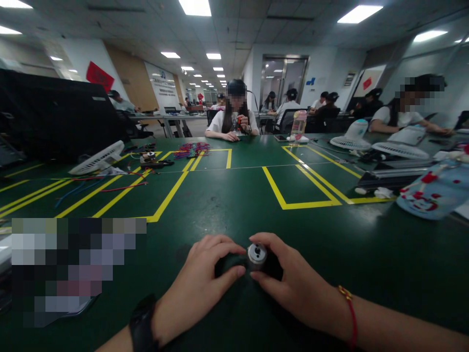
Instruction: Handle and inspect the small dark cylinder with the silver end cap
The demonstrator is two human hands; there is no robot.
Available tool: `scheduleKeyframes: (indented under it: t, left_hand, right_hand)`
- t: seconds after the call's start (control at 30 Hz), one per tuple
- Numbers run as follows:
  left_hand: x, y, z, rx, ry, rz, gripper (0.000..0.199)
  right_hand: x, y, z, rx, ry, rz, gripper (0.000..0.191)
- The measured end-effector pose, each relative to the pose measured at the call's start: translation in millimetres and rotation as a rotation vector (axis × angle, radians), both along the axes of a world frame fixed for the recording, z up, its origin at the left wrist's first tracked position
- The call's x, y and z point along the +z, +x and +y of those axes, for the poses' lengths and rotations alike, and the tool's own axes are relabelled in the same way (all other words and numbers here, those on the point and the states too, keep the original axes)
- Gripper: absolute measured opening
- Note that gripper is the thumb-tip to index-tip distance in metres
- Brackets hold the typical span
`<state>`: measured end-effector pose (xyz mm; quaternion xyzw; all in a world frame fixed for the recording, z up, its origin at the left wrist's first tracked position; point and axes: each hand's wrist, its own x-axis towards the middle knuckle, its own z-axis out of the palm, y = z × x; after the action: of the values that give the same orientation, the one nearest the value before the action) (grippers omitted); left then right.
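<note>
A small silver metal cylinder (257,257), like a little motor, stands upright on the green table (220,195), its top face with dark holes showing. My left hand (212,274) lies just left of it, thumb and fingers curved apart with a gap between them, the fingertips close to the cylinder's side. On the right, my right hand (293,276) curves around the cylinder's other side, index finger and thumb apart near its edge. Neither hand visibly grips it; whether a fingertip touches it is hard to tell.
Left are a white fan part (97,159), loose wires (124,186) and a wire bundle (192,150). Right are white fans (351,137), dark metal parts (392,176) and a blue patterned bag (432,190). A pink bottle (298,124) stands far back. A person (234,117) sits opposite.
</note>
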<state>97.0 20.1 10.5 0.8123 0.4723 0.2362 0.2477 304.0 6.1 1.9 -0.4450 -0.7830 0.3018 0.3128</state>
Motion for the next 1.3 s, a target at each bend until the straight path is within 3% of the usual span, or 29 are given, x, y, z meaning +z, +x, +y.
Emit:
scheduleKeyframes:
  t: [0.1, 0.17, 0.3, 0.43, 0.5, 0.57, 0.63, 0.7, 0.73, 0.8, 0.83, 0.9, 0.97, 1.03, 1.1, 1.17, 1.23, 1.3]
  left_hand:
    - [3.0, -12.0, -4.3, 0.04, -0.043, -0.109, 0.022]
    - [1.7, -26.2, -6.8, 0.083, -0.077, -0.152, 0.023]
    - [-7.5, -52.1, -6.9, 0.198, -0.194, -0.251, 0.026]
    - [-14.1, -56.3, -1.8, 0.294, -0.242, -0.406, 0.027]
    - [-15.0, -53.8, -0.1, 0.294, -0.232, -0.421, 0.027]
    - [-15.4, -52.1, 0.1, 0.293, -0.217, -0.423, 0.026]
    - [-15.9, -52.2, -0.5, 0.296, -0.217, -0.433, 0.026]
    - [-16.4, -53.2, -1.3, 0.294, -0.228, -0.433, 0.026]
    - [-16.6, -53.7, -1.5, 0.287, -0.231, -0.427, 0.027]
    - [-16.5, -54.4, -1.7, 0.275, -0.227, -0.409, 0.027]
    - [-16.2, -54.6, -1.9, 0.27, -0.223, -0.4, 0.028]
    - [-15.3, -55.1, -2.5, 0.269, -0.218, -0.395, 0.029]
    - [-14.1, -55.9, -3.7, 0.275, -0.22, -0.414, 0.029]
    - [-13.1, -56.8, -4.9, 0.282, -0.219, -0.445, 0.028]
    - [-12.2, -57.4, -5.6, 0.283, -0.219, -0.458, 0.028]
    - [-11.5, -57.3, -5.6, 0.283, -0.222, -0.448, 0.028]
    - [-11.0, -56.6, -5.3, 0.28, -0.222, -0.438, 0.027]
    - [-11.2, -55.5, -5.0, 0.273, -0.221, -0.432, 0.026]
  right_hand:
    - [6.3, 15.9, -2.2, -0.039, -0.02, -0.019, 0.049]
    - [9.3, 42.0, -2.7, -0.121, -0.007, -0.057, 0.049]
    - [7.2, 130.3, -2.5, -0.457, 0.085, -0.181, 0.057]
    - [-4.9, 230.2, -6.6, -0.834, 0.088, -0.378, 0.063]
    - [-13.1, 266.6, -8.8, -0.887, 0.096, -0.427, 0.058]
    - [-18.8, 285.2, -9.5, -0.881, 0.134, -0.457, 0.053]
    - [-18.4, 281.0, -8.7, -0.896, 0.225, -0.577, 0.059]
    - [-11.2, 252.2, -7.0, -0.908, 0.449, -0.709, 0.072]
    - [-5.9, 229.3, -6.0, -0.86, 0.565, -0.742, 0.075]
    - [4.8, 171.1, -4.0, -0.617, 0.66, -0.692, 0.064]
    - [9.1, 138.4, -3.0, -0.441, 0.611, -0.625, 0.054]
    - [14.0, 73.4, 0.0, -0.137, 0.365, -0.482, 0.04]
    - [13.8, 19.5, 4.3, 0.046, 0.191, -0.354, 0.037]
    - [11.1, -14.1, 9.1, 0.142, 0.117, -0.281, 0.023]
    - [10.6, -22.9, 12.5, 0.17, 0.082, -0.235, 0.012]
    - [15.8, -5.9, 13.5, 0.136, 0.061, -0.207, 0.015]
    - [26.9, 35.2, 12.5, 0.015, 0.103, -0.228, 0.017]
    - [40.0, 94.6, 10.6, -0.217, 0.205, -0.258, 0.019]
